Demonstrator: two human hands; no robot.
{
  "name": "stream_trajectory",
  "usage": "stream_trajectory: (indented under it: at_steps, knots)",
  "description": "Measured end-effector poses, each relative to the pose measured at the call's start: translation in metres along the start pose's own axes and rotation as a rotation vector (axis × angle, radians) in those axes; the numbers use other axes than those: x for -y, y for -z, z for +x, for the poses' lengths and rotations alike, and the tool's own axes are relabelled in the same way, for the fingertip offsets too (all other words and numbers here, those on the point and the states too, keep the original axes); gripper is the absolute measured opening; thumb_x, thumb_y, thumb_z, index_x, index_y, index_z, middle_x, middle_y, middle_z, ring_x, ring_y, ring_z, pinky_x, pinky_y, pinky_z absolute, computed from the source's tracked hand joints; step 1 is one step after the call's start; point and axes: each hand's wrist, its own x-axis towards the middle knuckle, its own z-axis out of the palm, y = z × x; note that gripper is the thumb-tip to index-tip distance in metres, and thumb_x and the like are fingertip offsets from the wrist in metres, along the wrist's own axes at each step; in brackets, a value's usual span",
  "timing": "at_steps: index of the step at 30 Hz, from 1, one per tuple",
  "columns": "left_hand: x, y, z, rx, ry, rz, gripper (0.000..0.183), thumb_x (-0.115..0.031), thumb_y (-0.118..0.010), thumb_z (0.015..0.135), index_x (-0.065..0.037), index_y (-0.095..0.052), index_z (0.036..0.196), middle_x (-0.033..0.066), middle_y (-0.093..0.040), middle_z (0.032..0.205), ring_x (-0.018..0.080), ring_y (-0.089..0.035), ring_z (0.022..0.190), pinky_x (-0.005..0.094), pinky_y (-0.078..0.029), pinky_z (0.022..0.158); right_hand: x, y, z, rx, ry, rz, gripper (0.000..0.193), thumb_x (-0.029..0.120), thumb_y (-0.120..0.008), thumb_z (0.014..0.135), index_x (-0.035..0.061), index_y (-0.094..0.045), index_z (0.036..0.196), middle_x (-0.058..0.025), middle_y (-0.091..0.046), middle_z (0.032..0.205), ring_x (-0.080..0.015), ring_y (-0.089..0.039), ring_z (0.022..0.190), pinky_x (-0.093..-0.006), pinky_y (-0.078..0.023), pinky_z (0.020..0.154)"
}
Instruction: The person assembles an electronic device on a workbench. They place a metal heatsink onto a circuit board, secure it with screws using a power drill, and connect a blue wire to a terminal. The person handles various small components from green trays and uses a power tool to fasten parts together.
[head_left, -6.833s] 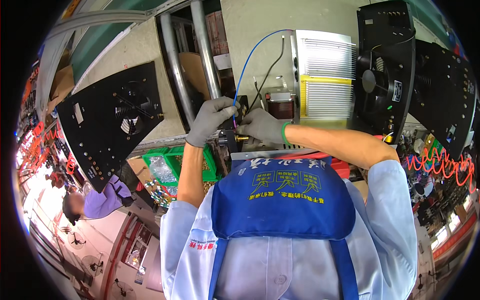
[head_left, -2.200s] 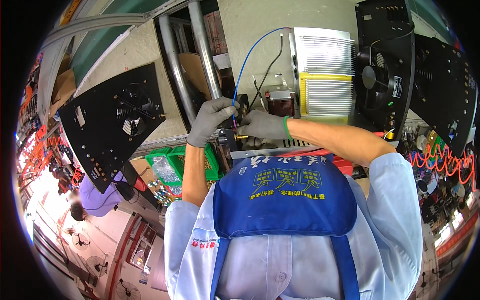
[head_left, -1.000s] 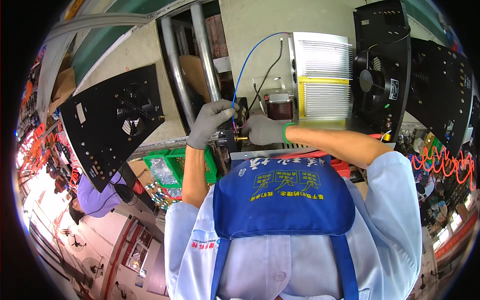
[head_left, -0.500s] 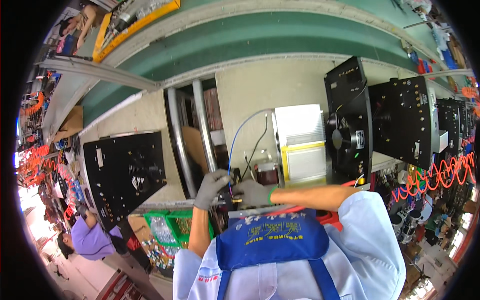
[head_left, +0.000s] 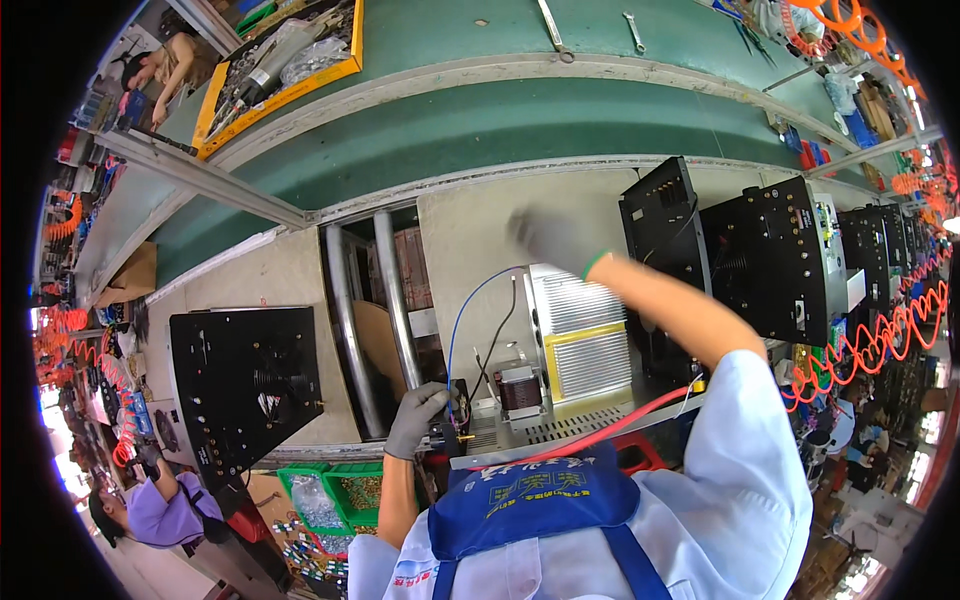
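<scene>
My left hand [head_left: 415,422], in a grey glove, is closed with bent fingers beside a small black part [head_left: 442,437] with a brass tip, at the chassis's near left corner. A blue wire [head_left: 456,330] passes its fingertips; what they pinch is hidden. Smeared by motion, my gloved right hand [head_left: 550,240] is above the far end of the ribbed silver heat sink [head_left: 580,302], which has a yellow strip. A dark-wound transformer [head_left: 520,390] stands left of the heat sink on a slotted metal base [head_left: 575,422]. A black cable [head_left: 505,325] rises beside the blue wire.
Black panels with fans stand at the right [head_left: 770,255], and another black unit [head_left: 245,380] lies left. Metal rollers [head_left: 397,300] span a gap. Green bins [head_left: 360,490] hold small parts. Wrenches [head_left: 556,30] lie on the shelf. A person in purple [head_left: 165,515] works at lower left.
My right hand has left the left hand's side and swung up, away from me, past the heat sink. The left hand stays at the black part. The whole view has shifted.
</scene>
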Motion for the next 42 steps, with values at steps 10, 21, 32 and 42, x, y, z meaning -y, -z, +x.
stream_trajectory:
  at_steps: [10,21,32,42]
  knots:
    - [0.002,-0.001,0.006,-0.028,-0.055,0.033,0.03,-0.019,-0.06,0.098,0.002,-0.066,0.119,0.0031,-0.068,0.099,0.0088,-0.062,0.086,0.0254,-0.05,0.077,-0.188,0.247,0.11,-0.418,-0.397,-0.727,0.037,0.031,-0.049,0.106,0.0116,-0.056,0.137,-0.0256,-0.07,0.111,-0.0481,-0.068,0.094,-0.0522,-0.055,0.076]
    - [0.017,0.002,0.002,-0.044,-0.002,0.005,0.033,-0.028,-0.059,0.101,-0.002,-0.072,0.114,-0.0012,-0.066,0.084,0.0042,-0.053,0.068,0.021,-0.039,0.061,-0.006,0.154,-0.023,-0.391,-0.302,0.255,0.031,0.023,-0.07,0.094,0.0091,-0.068,0.122,-0.0085,-0.07,0.107,-0.0126,-0.065,0.086,-0.0279,-0.053,0.075]
    - [0.004,-0.004,0.005,0.004,-0.032,-0.033,0.037,-0.032,-0.06,0.102,0.001,-0.069,0.116,0.0038,-0.069,0.086,0.0104,-0.061,0.078,0.0258,-0.048,0.071,0.167,-0.02,-0.126,0.435,-0.064,0.804,0.026,0.024,-0.06,0.099,0.0029,-0.065,0.114,-0.0177,-0.069,0.095,-0.0297,-0.069,0.09,-0.0405,-0.053,0.081]
    - [0.023,0.0,0.009,-0.044,-0.041,-0.12,0.03,-0.028,-0.061,0.102,-0.001,-0.067,0.115,0.0001,-0.068,0.098,0.0075,-0.062,0.089,0.0236,-0.05,0.079,0.195,-0.047,-0.126,0.461,0.158,0.755,0.02,0.021,-0.054,0.102,0.0033,-0.057,0.111,-0.0194,-0.063,0.098,-0.0398,-0.065,0.095,-0.0493,-0.05,0.083]
